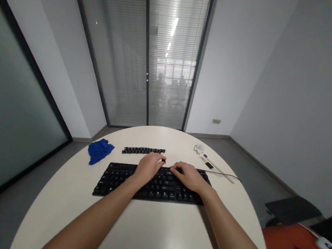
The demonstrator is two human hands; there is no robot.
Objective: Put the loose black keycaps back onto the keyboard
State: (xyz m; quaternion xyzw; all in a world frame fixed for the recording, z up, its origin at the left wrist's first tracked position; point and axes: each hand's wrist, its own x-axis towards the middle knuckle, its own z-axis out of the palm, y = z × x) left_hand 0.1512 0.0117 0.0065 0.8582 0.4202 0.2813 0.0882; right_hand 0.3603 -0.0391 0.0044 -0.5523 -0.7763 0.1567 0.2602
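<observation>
Black piece [164, 161], pinched by left hand [148, 167]; right hand [187, 175], grip unclear; keyboard [161, 187], best kept from sliding toward far edge of worktop [157, 231]

A black full-size keyboard [163, 187] with pale key legends lies flat and crosswise on the table [157, 231], with loose black keycaps [141, 150] lined up near its far edge.
</observation>
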